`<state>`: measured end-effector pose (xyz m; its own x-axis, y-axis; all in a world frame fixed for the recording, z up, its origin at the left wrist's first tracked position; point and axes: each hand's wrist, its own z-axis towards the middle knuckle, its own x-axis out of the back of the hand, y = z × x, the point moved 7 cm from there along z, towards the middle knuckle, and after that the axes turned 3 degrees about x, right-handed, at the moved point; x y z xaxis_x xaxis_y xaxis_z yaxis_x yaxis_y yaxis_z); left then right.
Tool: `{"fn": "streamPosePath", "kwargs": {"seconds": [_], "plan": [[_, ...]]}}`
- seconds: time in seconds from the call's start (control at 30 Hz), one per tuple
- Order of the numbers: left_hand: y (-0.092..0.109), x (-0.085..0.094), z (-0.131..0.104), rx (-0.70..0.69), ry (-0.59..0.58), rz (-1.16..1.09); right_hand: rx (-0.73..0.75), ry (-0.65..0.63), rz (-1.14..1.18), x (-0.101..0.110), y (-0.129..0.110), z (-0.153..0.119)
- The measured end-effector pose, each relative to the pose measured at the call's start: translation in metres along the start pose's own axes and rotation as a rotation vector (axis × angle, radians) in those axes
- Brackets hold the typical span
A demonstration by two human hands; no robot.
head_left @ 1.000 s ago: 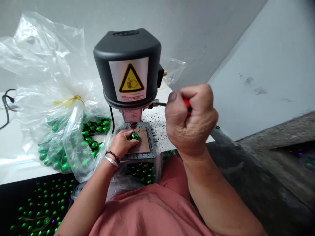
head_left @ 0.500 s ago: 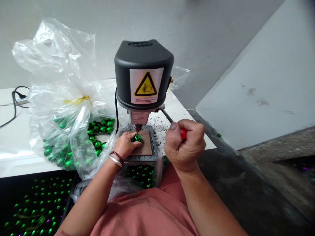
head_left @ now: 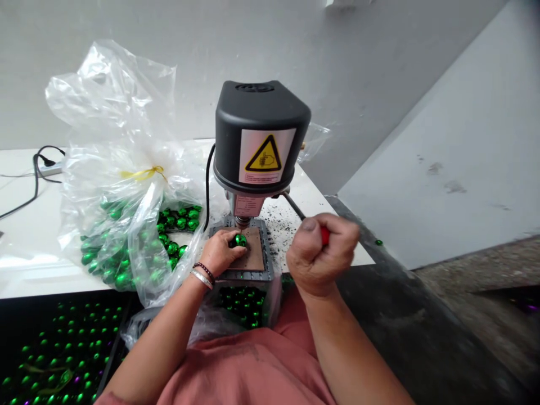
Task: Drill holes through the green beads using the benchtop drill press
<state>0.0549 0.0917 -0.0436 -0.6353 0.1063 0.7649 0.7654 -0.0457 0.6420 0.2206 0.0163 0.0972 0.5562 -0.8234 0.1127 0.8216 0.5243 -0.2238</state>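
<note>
A black-topped bench drill press [head_left: 261, 135] with a yellow warning sticker stands in front of me. Under its chuck [head_left: 242, 221], a shiny green ball [head_left: 240, 241] sits on a brown board [head_left: 253, 256] that covers the drill's metal base. My left hand [head_left: 220, 251] pinches this ball between thumb and fingers, the fingertips partly hidden behind it. The thin bit comes down at the top of the ball; whether it is inside cannot be made out. My right hand [head_left: 323, 253] is a fist around the red-knobbed feed lever [head_left: 295, 206] at the drill's right side.
Left of the drill, a clear plastic bag [head_left: 113, 146] tied with yellow ribbon holds several green balls [head_left: 122, 278]. A black tray [head_left: 63, 337] of green balls lies at lower left. Dark shavings [head_left: 280, 225] litter the white table [head_left: 25, 247]. Cords run at far left.
The whole view has shifted, so the drill appears farther right and slightly lower. Both hands keep their grips on the ball and the lever.
</note>
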Motion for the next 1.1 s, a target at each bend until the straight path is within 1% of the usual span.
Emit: {"fn": "streamPosePath", "kwargs": {"seconds": [0.07,0.13,0.17,0.23,0.33,0.37,0.4,0.43,0.47,0.5,0.53,0.57,0.6,0.63,0.67,0.7,0.77,0.8,0.87,0.93,1.0,1.03,1.1], "plan": [[0.002,0.003,-0.003,-0.007,0.023,-0.001,0.001,0.019,-0.067,-0.002,-0.001,0.025],[0.002,0.008,-0.01,0.018,0.046,-0.002,-0.043,-0.015,-0.072,-0.01,0.002,0.049],[0.002,0.011,-0.016,0.025,0.038,-0.006,-0.063,-0.015,-0.062,-0.012,0.003,0.058],[0.006,0.013,-0.031,-0.012,-0.051,-0.022,-0.092,-0.011,-0.046,-0.016,0.005,0.069],[0.015,0.014,-0.056,-0.122,-0.238,-0.046,-0.134,-0.04,-0.053,-0.02,0.008,0.07],[0.015,0.017,-0.062,-0.132,-0.271,-0.047,-0.149,-0.059,-0.056,-0.021,0.009,0.068],[0.013,0.022,-0.065,-0.124,-0.272,-0.047,-0.158,-0.073,-0.055,-0.021,0.009,0.066],[0.009,0.03,-0.065,-0.1,-0.24,-0.043,-0.165,-0.081,-0.051,-0.021,0.009,0.065],[0.003,0.04,-0.063,-0.067,-0.175,-0.028,-0.169,-0.083,-0.044,-0.021,0.008,0.064],[-0.005,0.052,-0.059,-0.028,-0.081,0.004,-0.169,-0.079,-0.035,-0.02,0.008,0.063],[-0.013,0.066,-0.054,0.018,0.038,0.057,-0.17,-0.076,-0.027,-0.02,0.007,0.063],[-0.023,0.079,-0.051,0.064,0.147,0.139,-0.168,-0.07,-0.02,-0.019,0.007,0.063],[-0.032,0.088,-0.048,0.105,0.216,0.245,-0.162,-0.066,-0.015,-0.019,0.007,0.062],[-0.041,0.093,-0.044,0.141,0.235,0.36,-0.154,-0.063,-0.013,-0.018,0.006,0.062],[-0.049,0.092,-0.041,0.156,0.192,0.466,-0.145,-0.061,-0.014,-0.018,0.006,0.062],[-0.056,0.089,-0.039,0.16,0.124,0.544,-0.134,-0.06,-0.016,-0.018,0.005,0.062],[-0.068,0.077,-0.038,0.148,-0.026,0.64,-0.115,-0.058,-0.019,-0.017,0.005,0.061],[-0.072,0.072,-0.038,0.151,-0.078,0.664,-0.112,-0.055,-0.021,-0.017,0.005,0.06],[-0.079,0.065,-0.037,0.187,-0.12,0.694,-0.116,-0.048,-0.026,-0.016,0.005,0.058],[-0.084,0.061,-0.033,0.22,-0.123,0.672,-0.121,-0.043,-0.031,-0.016,0.006,0.057],[-0.084,0.059,-0.029,0.191,-0.093,0.549,-0.118,-0.04,-0.032,-0.015,0.006,0.055],[-0.083,0.06,-0.028,0.163,-0.054,0.447,-0.116,-0.038,-0.031,-0.015,0.006,0.055],[-0.082,0.07,-0.029,0.144,0.082,0.179,-0.113,-0.029,-0.028,-0.015,0.006,0.054]]}}
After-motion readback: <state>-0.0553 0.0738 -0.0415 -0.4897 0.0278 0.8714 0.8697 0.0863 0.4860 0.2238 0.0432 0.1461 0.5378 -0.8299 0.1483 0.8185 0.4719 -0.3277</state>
